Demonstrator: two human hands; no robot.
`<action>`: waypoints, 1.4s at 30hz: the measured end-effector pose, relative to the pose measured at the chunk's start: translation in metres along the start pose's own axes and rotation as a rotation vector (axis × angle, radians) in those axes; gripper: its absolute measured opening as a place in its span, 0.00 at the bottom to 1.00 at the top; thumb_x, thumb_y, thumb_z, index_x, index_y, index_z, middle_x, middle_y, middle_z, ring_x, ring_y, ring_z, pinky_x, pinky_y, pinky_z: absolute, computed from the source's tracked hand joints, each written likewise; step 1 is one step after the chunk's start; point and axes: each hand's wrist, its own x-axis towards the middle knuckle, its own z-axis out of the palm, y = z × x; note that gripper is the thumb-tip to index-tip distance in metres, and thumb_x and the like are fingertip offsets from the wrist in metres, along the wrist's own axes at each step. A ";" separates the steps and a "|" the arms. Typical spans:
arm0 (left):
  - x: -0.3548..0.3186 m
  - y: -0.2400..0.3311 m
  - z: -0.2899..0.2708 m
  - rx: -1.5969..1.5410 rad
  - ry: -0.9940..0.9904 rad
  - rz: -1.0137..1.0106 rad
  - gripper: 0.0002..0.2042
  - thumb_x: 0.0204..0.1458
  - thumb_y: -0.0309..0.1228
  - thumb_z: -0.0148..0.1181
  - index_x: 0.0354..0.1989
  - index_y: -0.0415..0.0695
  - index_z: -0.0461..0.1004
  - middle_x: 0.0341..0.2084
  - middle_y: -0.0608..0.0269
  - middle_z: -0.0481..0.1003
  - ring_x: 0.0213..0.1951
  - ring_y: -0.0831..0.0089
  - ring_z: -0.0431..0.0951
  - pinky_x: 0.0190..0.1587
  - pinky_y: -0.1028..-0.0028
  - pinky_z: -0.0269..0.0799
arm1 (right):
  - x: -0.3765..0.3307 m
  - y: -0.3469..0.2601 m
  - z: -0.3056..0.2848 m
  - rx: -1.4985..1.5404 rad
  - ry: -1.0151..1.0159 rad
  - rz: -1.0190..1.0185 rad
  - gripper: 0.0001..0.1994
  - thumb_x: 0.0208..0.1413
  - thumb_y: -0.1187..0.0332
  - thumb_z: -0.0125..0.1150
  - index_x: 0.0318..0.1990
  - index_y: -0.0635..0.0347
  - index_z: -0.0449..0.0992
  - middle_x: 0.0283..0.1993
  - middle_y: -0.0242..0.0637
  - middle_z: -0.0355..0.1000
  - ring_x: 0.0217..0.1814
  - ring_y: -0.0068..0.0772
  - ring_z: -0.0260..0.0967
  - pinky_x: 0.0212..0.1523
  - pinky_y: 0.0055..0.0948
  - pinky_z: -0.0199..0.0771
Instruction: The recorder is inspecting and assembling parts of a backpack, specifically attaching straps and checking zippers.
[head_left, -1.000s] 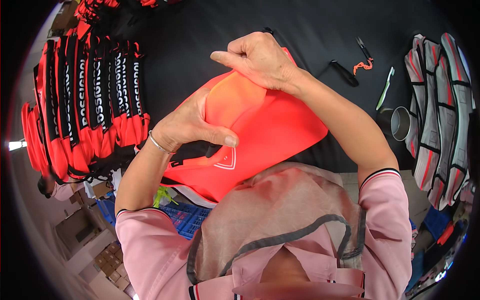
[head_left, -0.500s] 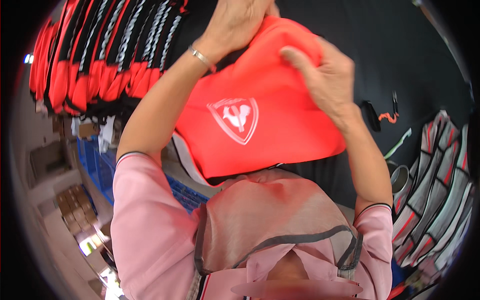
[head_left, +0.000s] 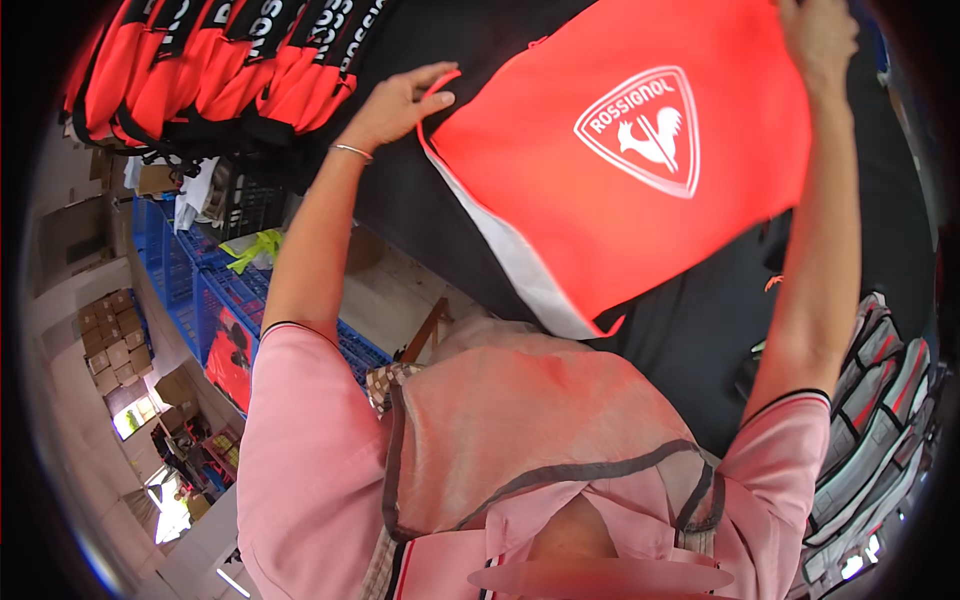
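Note:
A large red fabric piece (head_left: 520,150) with a white shield-and-bird print is spread out in front of me, over the black table (head_left: 700,335). Along its left side runs a pale grey edge, and the near corner hangs close to my chest. My left hand (head_left: 395,105) pinches the red-trimmed left corner between thumb and fingers. At the far right, my right hand (head_left: 825,45) grips the piece's upper edge; its fingertips are partly cut off by the frame and slightly blurred.
Several red-and-black bags (head_left: 215,90) stand in a row at the far left. Grey bags with red stripes (head_left: 870,430) lie stacked at the right. Blue crates (head_left: 215,290) stand beside the table on my left, with stacked cardboard boxes (head_left: 115,340) beyond.
The red piece has been unfolded and moved up and to the right. My left hand has come down to its left corner, while my right hand has moved outward to the upper right.

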 end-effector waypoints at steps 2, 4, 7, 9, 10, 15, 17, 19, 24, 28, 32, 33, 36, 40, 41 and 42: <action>-0.014 -0.034 0.037 0.129 0.234 0.003 0.22 0.58 0.40 0.56 0.61 0.50 0.69 0.56 0.57 0.73 0.59 0.62 0.71 0.60 0.71 0.64 | -0.040 -0.051 -0.015 -0.026 -0.512 -0.070 0.13 0.57 0.61 0.63 0.46 0.56 0.79 0.36 0.38 0.79 0.38 0.39 0.78 0.39 0.33 0.78; -0.033 -0.049 0.050 0.035 0.336 -0.064 0.21 0.60 0.41 0.53 0.61 0.51 0.69 0.56 0.54 0.72 0.58 0.59 0.71 0.60 0.70 0.65 | -0.137 -0.102 0.007 -0.157 -0.756 -0.284 0.25 0.56 0.52 0.60 0.60 0.42 0.67 0.55 0.36 0.72 0.57 0.45 0.70 0.53 0.44 0.72; -0.036 -0.049 0.060 0.056 0.468 0.124 0.20 0.58 0.38 0.57 0.58 0.49 0.72 0.55 0.55 0.72 0.57 0.62 0.72 0.59 0.70 0.65 | -0.231 -0.109 -0.003 0.051 -0.626 -0.303 0.31 0.60 0.49 0.52 0.68 0.47 0.57 0.66 0.43 0.61 0.68 0.47 0.58 0.61 0.63 0.57; -0.030 -0.038 0.065 0.313 0.644 0.265 0.20 0.51 0.32 0.65 0.54 0.45 0.74 0.52 0.55 0.74 0.54 0.59 0.73 0.56 0.68 0.67 | -0.240 -0.096 0.005 0.217 -0.622 -0.191 0.27 0.60 0.54 0.54 0.65 0.50 0.63 0.64 0.42 0.64 0.65 0.50 0.60 0.63 0.56 0.60; -0.026 -0.019 0.066 0.514 0.729 0.393 0.20 0.48 0.31 0.67 0.52 0.44 0.75 0.51 0.55 0.74 0.52 0.57 0.73 0.55 0.67 0.68 | -0.243 -0.086 0.003 0.179 -0.644 -0.169 0.27 0.60 0.54 0.54 0.65 0.50 0.63 0.64 0.42 0.64 0.65 0.50 0.60 0.63 0.56 0.60; -0.074 0.099 0.121 0.288 -0.170 0.672 0.29 0.42 0.43 0.72 0.51 0.41 0.73 0.47 0.52 0.74 0.51 0.53 0.72 0.57 0.59 0.66 | -0.177 -0.087 -0.081 0.661 -1.213 0.232 0.12 0.57 0.62 0.60 0.42 0.60 0.78 0.40 0.46 0.76 0.42 0.41 0.74 0.45 0.35 0.72; -0.094 0.111 0.161 0.420 -0.510 0.746 0.34 0.37 0.47 0.72 0.51 0.40 0.71 0.44 0.52 0.73 0.52 0.55 0.70 0.54 0.62 0.65 | -0.181 -0.085 -0.122 0.744 -1.656 0.148 0.12 0.54 0.62 0.62 0.36 0.62 0.77 0.30 0.43 0.75 0.33 0.37 0.73 0.37 0.36 0.72; -0.099 0.122 0.188 0.532 -0.639 0.680 0.32 0.37 0.42 0.73 0.50 0.42 0.69 0.43 0.53 0.74 0.51 0.55 0.70 0.50 0.60 0.66 | -0.214 -0.082 -0.163 0.835 -1.842 0.088 0.13 0.52 0.60 0.64 0.34 0.64 0.76 0.26 0.42 0.73 0.30 0.37 0.72 0.34 0.36 0.71; -0.094 0.123 0.175 0.362 -0.742 0.551 0.18 0.38 0.32 0.72 0.38 0.41 0.75 0.32 0.47 0.77 0.38 0.49 0.78 0.39 0.57 0.72 | -0.276 -0.109 -0.217 0.974 -1.356 0.301 0.17 0.43 0.64 0.71 0.34 0.63 0.70 0.33 0.44 0.70 0.41 0.48 0.70 0.40 0.43 0.70; -0.075 0.169 0.126 0.202 -0.900 0.453 0.20 0.35 0.35 0.77 0.32 0.36 0.76 0.23 0.47 0.75 0.24 0.63 0.76 0.31 0.68 0.70 | -0.236 -0.113 -0.243 0.901 -1.060 0.433 0.31 0.39 0.57 0.74 0.47 0.61 0.66 0.40 0.45 0.67 0.45 0.51 0.67 0.44 0.41 0.69; -0.076 0.199 0.091 0.295 -0.775 0.693 0.16 0.35 0.29 0.73 0.32 0.36 0.76 0.23 0.47 0.75 0.23 0.61 0.76 0.29 0.68 0.69 | -0.203 -0.140 -0.264 0.852 -1.036 0.380 0.29 0.37 0.57 0.75 0.43 0.62 0.69 0.35 0.47 0.71 0.39 0.49 0.71 0.38 0.41 0.70; -0.075 0.206 0.084 0.307 -0.709 0.779 0.14 0.35 0.25 0.71 0.32 0.35 0.76 0.23 0.47 0.75 0.22 0.60 0.75 0.28 0.68 0.69 | -0.193 -0.143 -0.264 0.908 -1.019 0.479 0.26 0.36 0.57 0.74 0.40 0.63 0.70 0.31 0.48 0.73 0.36 0.49 0.73 0.35 0.41 0.71; -0.084 0.210 0.048 0.328 -0.225 1.008 0.12 0.36 0.18 0.64 0.33 0.36 0.75 0.23 0.49 0.74 0.23 0.57 0.75 0.28 0.69 0.69 | -0.144 -0.152 -0.260 0.848 -0.889 0.347 0.21 0.38 0.59 0.73 0.34 0.63 0.72 0.25 0.47 0.73 0.30 0.50 0.73 0.28 0.42 0.70; -0.076 0.241 0.026 0.226 0.357 1.113 0.13 0.39 0.19 0.66 0.31 0.41 0.69 0.21 0.57 0.67 0.20 0.59 0.71 0.24 0.68 0.66 | -0.087 -0.156 -0.229 0.322 -0.171 -0.149 0.09 0.43 0.67 0.61 0.27 0.55 0.67 0.23 0.36 0.67 0.26 0.40 0.71 0.21 0.37 0.71; -0.069 0.246 0.016 0.266 0.475 1.185 0.13 0.39 0.21 0.68 0.30 0.42 0.69 0.21 0.58 0.66 0.19 0.60 0.69 0.22 0.68 0.64 | -0.066 -0.151 -0.229 0.214 -0.107 -0.248 0.06 0.42 0.68 0.58 0.26 0.54 0.66 0.23 0.34 0.66 0.24 0.36 0.70 0.20 0.34 0.70; -0.071 0.259 0.009 0.269 0.576 1.253 0.12 0.39 0.22 0.68 0.28 0.43 0.69 0.20 0.59 0.66 0.19 0.60 0.68 0.21 0.67 0.64 | -0.046 -0.149 -0.229 0.146 0.038 -0.339 0.06 0.41 0.68 0.58 0.26 0.54 0.66 0.23 0.32 0.65 0.24 0.33 0.70 0.20 0.32 0.69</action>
